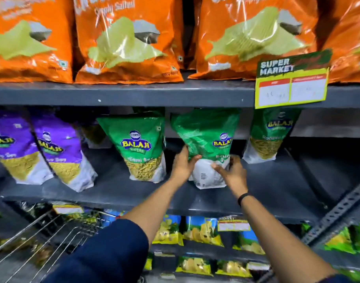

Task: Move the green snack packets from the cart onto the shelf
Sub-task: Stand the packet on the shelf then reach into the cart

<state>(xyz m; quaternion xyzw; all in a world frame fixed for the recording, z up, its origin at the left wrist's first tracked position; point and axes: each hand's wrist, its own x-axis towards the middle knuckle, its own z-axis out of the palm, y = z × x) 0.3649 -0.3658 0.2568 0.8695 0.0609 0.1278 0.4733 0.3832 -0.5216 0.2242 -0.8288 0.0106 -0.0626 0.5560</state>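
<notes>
**A:** From the head view, what have you got?

**B:** Both my hands are on one glossy green plastic snack packet (pixel 205 139), standing on the dark grey metal shelf (pixel 277 180) between two other green packets. My left hand (pixel 184 163) has its grip closed on the packet's left edge; my right hand (pixel 231 172) pinches the lower right corner.

**A:** What could go wrong?

**B:** I'd judge it could topple forward once I let go. It leans, its top crumpled and turned, and the base looks only partly settled. Sliding it sideways might also knock the neighbouring green packet on the left (pixel 142 148).

**A:** How does it look?

**B:** Shiny green top, white bottom panel with small print, yellow-blue logo half twisted away. The wire cart (pixel 42 237) sits low at the left.
</notes>
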